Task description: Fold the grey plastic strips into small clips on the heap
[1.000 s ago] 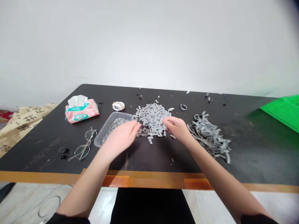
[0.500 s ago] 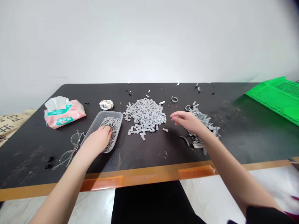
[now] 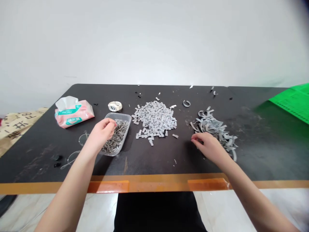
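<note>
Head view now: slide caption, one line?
Left hand over a clear tub of small parts, right hand near curved grey strips, grey pieces heaped between.

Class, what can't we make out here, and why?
In the head view:
Bare left hand: anything held is hidden by its curl.
Clear rectangular plastic container: left part behind that hand.
Round wire-framed glasses: partly behind the left forearm.
Bright green perforated plastic item: cut by right edge.
Bare right hand: any pinched piece too small to tell.

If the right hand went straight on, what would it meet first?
Likely the stray grey piece, then the pile beyond; how high the right hand is remains unclear.
</note>
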Demonstrator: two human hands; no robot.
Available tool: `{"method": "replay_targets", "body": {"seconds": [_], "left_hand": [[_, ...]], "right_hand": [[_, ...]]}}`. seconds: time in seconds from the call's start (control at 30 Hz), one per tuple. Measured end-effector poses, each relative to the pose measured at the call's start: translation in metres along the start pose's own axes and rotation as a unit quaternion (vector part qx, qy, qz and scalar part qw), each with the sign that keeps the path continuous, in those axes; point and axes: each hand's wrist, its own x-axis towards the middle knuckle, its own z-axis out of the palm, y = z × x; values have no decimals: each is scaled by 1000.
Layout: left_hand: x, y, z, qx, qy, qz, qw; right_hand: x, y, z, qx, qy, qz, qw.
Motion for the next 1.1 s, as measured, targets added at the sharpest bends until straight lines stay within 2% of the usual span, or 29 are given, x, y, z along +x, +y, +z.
{"method": "replay_targets", "body": {"seconds": [0.13,0.2,0.27,0.3,0.33,0.4,0.47,0.53,0.6,0.7,0.8,0.87,0.97,1.1], "left_hand": [[-11,14,9,-205,-59,-52,976],[-21,23,21,-274,-92,-75,954],[-32,31,38,-344,-134,-95,925],[-36,34,48,-451,-193,-134,861],[-39,35,58,-474,-221,-149,839],[-42,35,77,-486,-255,-170,819],[-41,31,92,-492,-280,-183,804],[-38,23,101,-496,-291,-189,796],[-36,13,108,-496,-293,-189,795],[-38,1,115,-497,-276,-175,804],[-42,-6,121,-501,-256,-159,811],[-44,-7,123,-503,-250,-158,812],[-42,-6,122,-511,-250,-170,805],[-36,-5,119,-543,-253,-250,761]], "right_hand": [[11,-26,-5,39,5,-14,999],[16,-45,-6,71,-8,-20,997],[23,-65,-5,170,-32,-14,985],[27,-75,-4,232,-43,-11,972],[31,-83,-2,298,-61,-6,953],[39,-97,3,432,-119,-1,894],[43,-107,13,508,-169,-22,844],[45,-113,25,541,-184,-34,820],[44,-116,38,563,-178,-6,807],[42,-117,53,549,-167,27,819],[41,-116,58,475,-130,44,869],[41,-116,57,439,-101,49,892],[39,-117,52,457,-96,49,883],[36,-119,44,490,-87,40,867]]}}
